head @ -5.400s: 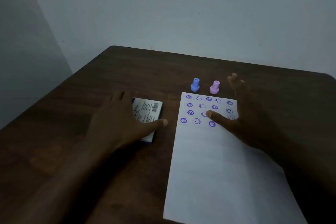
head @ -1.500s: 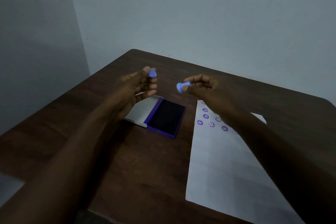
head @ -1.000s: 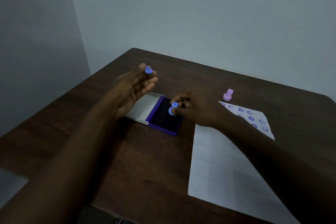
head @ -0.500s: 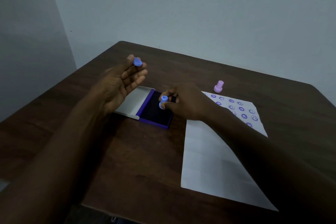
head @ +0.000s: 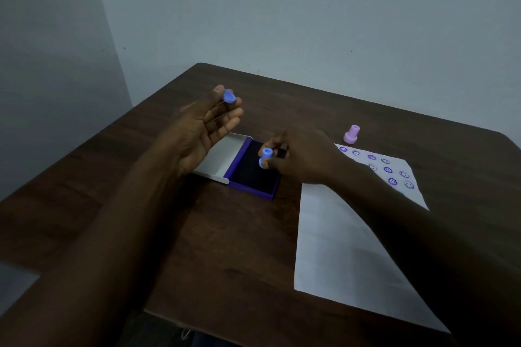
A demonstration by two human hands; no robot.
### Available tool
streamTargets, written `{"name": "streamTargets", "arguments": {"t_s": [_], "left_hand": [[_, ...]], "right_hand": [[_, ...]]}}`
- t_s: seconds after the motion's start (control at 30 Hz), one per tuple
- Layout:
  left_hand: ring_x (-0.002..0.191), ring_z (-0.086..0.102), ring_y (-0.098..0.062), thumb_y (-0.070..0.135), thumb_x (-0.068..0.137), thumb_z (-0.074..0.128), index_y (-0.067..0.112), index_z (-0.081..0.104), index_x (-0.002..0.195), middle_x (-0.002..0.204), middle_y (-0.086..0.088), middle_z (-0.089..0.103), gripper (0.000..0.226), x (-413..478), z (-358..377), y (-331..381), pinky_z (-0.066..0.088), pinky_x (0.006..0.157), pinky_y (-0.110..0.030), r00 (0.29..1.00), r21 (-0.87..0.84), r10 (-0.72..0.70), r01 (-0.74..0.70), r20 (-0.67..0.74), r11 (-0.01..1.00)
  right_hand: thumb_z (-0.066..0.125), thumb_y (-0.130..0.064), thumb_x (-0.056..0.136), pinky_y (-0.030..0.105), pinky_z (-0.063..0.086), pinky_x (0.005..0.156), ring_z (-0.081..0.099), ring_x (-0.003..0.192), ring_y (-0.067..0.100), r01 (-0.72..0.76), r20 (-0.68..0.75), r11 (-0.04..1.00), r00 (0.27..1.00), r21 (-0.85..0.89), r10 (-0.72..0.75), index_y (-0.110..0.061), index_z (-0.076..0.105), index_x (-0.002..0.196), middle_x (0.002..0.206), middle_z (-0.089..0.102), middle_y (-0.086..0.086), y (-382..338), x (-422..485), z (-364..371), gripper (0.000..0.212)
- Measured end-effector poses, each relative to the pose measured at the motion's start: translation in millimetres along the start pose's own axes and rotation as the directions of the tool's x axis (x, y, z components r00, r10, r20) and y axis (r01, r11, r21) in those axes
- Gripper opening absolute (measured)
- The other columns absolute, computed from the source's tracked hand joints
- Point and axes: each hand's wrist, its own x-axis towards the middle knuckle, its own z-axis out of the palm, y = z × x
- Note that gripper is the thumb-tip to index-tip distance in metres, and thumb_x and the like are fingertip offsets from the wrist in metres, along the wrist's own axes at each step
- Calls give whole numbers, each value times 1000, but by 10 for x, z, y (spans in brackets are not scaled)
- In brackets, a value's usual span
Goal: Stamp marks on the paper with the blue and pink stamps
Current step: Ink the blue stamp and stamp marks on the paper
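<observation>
My right hand (head: 303, 159) grips the blue stamp (head: 265, 158) and holds it down on the dark pad of the open purple ink pad (head: 255, 177). My left hand (head: 203, 129) hovers above the pad's white lid, pinching the blue stamp's cap (head: 229, 96) between thumb and forefinger. The pink stamp (head: 351, 134) stands upright on the table just beyond the paper's far edge. The white paper (head: 338, 239) lies to the right, with rows of purple smiley and flower marks (head: 387, 170) at its far end; my right forearm hides part of it.
The dark wooden table (head: 211, 248) sits in a corner, with grey walls behind and to the left. Its near edge runs just below the paper. The ink pad's white lid (head: 218, 162) lies folded open to the left of the pad.
My right hand carried the uncapped blue stamp down from mid-air onto the ink pad and stays there. My left hand still holds the cap aloft. The camera view shifted slightly.
</observation>
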Motion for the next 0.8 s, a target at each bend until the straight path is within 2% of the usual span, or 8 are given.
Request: {"name": "streamTargets", "arguments": {"t_s": [0.2,0.3,0.37,0.43,0.53,0.63,0.73,0.8], "left_hand": [[84,77,-10,33,94,62,14,69,106,92,0,81,24,-14,5,11,58,66,-18,1000,17,6,-6,-6,1000],[85,77,-10,33,94,62,13,69,107,93,0,81,25,-20,4,11,58,66,-18,1000,20,5,-5,-12,1000],[84,77,-9,34,93,63,13,69,107,92,0,81,26,-17,7,11,59,66,-18,1000,22,-4,5,-11,1000],[83,77,-9,34,92,63,14,69,106,91,0,81,25,-18,1,15,59,65,-18,1000,19,-12,12,-9,1000],[82,77,-9,35,92,62,14,69,106,91,0,81,26,-15,16,5,58,64,-18,1000,25,-23,23,-2,999],[81,76,-8,35,93,61,16,69,105,90,1,81,25,-23,44,-10,58,64,-18,999,40,-35,34,17,999],[80,76,-7,36,93,60,17,69,106,90,3,81,24,-30,42,-11,58,63,-17,999,38,-42,41,20,998],[80,76,-7,36,93,60,17,68,107,90,3,81,25,-34,38,-10,58,63,-17,999,31,-48,47,23,998]], "right_hand": [[69,-43,87,37,43,89,55,88,7,10,1,999,1000,-37,-10,-31,71,112,106,72,-7,-14,-18,-30,28],[71,-45,85,30,44,83,56,81,2,17,27,1000,999,-14,-17,-33,72,110,99,72,-12,0,-33,-85,27],[73,-43,84,18,42,73,59,76,-4,10,-42,986,999,166,-3,-32,73,107,88,69,-19,70,-92,-130,26],[77,-37,82,7,44,67,65,78,-10,23,-205,886,975,463,82,-29,74,104,85,72,-20,176,-205,-207,23],[81,-41,76,16,49,66,72,79,1,7,-306,771,920,637,244,-31,75,102,84,79,-8,374,-446,-326,29],[81,-37,76,33,56,72,75,82,12,-53,-305,772,900,633,312,-31,77,97,79,79,-10,506,-635,-309,22],[77,-32,83,12,45,78,71,77,4,-101,-338,865,893,491,296,-28,76,108,75,74,-12,560,-746,-179,26],[76,-30,84,-1,37,63,65,68,-8,-123,-344,911,900,394,270,-26,75,111,71,68,-18,557,-800,-91,27]]}}
